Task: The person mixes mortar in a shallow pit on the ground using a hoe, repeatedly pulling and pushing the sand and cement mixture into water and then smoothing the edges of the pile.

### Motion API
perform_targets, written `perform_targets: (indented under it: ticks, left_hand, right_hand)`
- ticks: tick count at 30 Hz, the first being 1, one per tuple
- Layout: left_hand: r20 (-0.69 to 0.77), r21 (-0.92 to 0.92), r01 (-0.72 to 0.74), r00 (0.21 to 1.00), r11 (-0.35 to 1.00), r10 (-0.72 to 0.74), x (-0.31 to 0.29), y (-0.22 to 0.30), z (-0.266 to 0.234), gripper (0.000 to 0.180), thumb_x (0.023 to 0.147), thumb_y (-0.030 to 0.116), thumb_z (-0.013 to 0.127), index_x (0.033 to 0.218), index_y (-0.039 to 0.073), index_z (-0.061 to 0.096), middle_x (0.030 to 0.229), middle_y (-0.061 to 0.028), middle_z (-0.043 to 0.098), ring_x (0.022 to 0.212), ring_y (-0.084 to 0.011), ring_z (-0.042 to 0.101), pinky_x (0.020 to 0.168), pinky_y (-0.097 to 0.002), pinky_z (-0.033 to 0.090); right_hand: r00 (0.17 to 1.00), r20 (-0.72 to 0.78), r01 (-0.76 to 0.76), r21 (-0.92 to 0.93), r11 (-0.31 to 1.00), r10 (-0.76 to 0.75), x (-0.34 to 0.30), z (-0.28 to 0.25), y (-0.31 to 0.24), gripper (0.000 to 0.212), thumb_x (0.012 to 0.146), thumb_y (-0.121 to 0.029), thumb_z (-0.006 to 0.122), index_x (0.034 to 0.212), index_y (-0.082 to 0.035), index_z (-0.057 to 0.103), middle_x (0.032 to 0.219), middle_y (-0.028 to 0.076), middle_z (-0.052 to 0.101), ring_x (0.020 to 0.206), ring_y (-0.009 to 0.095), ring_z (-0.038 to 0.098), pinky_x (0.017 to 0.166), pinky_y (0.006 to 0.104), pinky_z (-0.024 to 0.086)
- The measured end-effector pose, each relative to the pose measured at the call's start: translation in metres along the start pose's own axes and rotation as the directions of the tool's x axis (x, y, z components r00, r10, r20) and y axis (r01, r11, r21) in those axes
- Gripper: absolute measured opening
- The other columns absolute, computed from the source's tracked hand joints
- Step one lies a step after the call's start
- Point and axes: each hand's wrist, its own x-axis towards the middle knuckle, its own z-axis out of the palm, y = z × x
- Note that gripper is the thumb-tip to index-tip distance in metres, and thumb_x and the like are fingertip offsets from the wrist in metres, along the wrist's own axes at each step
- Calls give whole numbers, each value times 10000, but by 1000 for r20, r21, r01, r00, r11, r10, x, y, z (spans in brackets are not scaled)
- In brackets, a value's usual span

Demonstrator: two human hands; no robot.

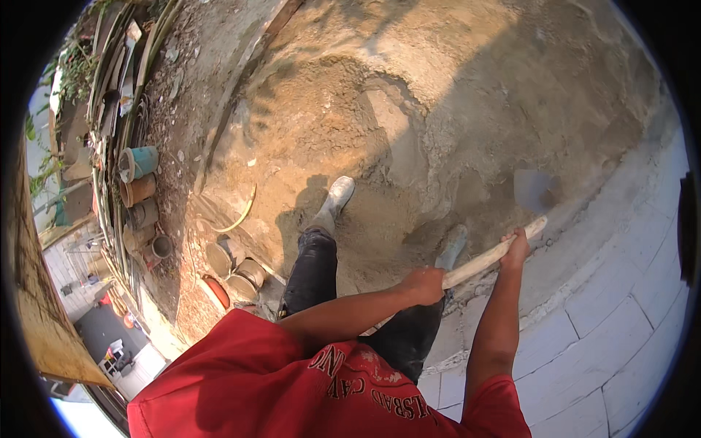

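Observation:
My left hand (pixel 425 285) is wrapped round the pale wooden handle of a hoe (pixel 478 267), near my right leg. Farther up the same handle, close to its far end, my right hand (pixel 516 247) is closed as well. A grey, motion-blurred blade (pixel 535 190) shows just beyond that end; how it joins the handle is not clear. It hangs over or touches wet, sandy mix (pixel 496 139) spread across the ground; I cannot tell which. Pale slurry (pixel 391 120) lies in a hollow in the mix. My feet, in muddy boots (pixel 338 196), stand in it.
A grey block wall (pixel 599 350) curves along the right. On the left stand several stacked buckets (pixel 139 163), buckets on their sides (pixel 247 280) and a pile of long boards (pixel 109 109). A curved yellow-green strip (pixel 244 210) lies near my left foot.

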Motion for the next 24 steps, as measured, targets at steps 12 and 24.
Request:
perform_targets:
  ticks: [12,24]
  left_hand:
    - [-180,-94,-16,984,995,-1,140,74,93,233,793,87,661,1002,22,742,1015,-198,724,978,-362,709,848,-443,567]
    - [-359,157,139,930,978,-74,-58,-187,49,207,855,129,607,1003,46,725,974,-201,726,906,-384,719,779,-480,575]
  right_hand:
    - [999,20,-33,-281,959,40,189,-69,-12,129,904,-109,604,866,-45,498,703,66,483,565,197,513,499,332,487]
    - [963,151,-188,-221,957,224,-29,34,239,69,913,-78,527,892,-53,466,708,46,465,578,182,496,532,329,493]
